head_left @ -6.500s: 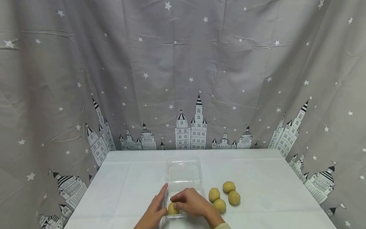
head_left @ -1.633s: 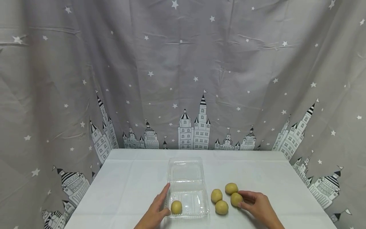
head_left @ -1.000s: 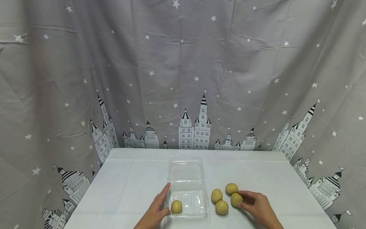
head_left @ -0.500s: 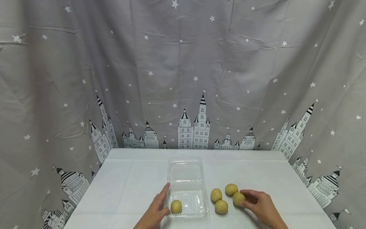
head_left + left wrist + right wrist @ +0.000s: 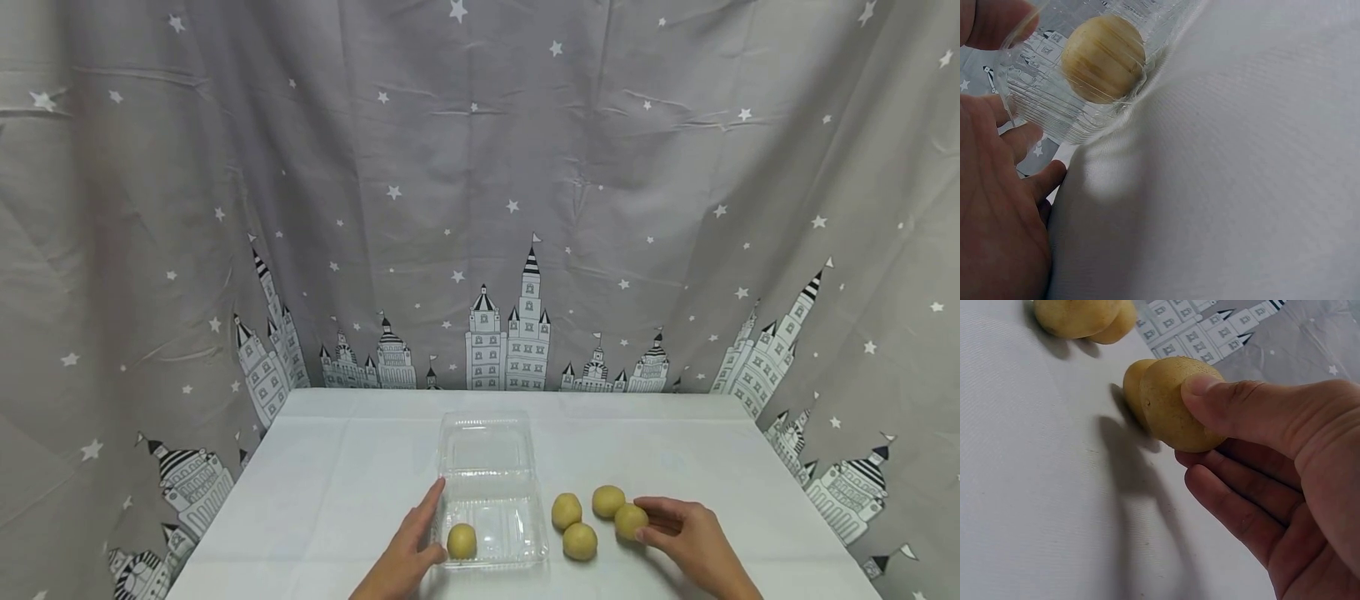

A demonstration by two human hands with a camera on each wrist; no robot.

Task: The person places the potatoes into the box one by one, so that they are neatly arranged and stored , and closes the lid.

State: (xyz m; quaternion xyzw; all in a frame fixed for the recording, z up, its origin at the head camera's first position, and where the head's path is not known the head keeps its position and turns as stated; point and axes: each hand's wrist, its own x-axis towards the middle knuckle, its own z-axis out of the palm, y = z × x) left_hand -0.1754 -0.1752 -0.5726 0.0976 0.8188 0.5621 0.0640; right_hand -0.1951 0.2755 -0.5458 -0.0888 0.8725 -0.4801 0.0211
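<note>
Here was the right hand [image 5: 690,537], pinching a potato [image 5: 628,522] between thumb and fingertips, likely for a sure hold on its round sides, just right of three loose potatoes [image 5: 581,542]! Over at the clear container [image 5: 510,529], the left hand [image 5: 405,546] lay fingers straight along its left side, apparently steadying it, one boxed potato [image 5: 461,542] in the near-left corner, lid [image 5: 487,450] open behind. All sat on a white-covered bench [image 5: 337,467] before a grey castle-print curtain [image 5: 480,167].
</note>
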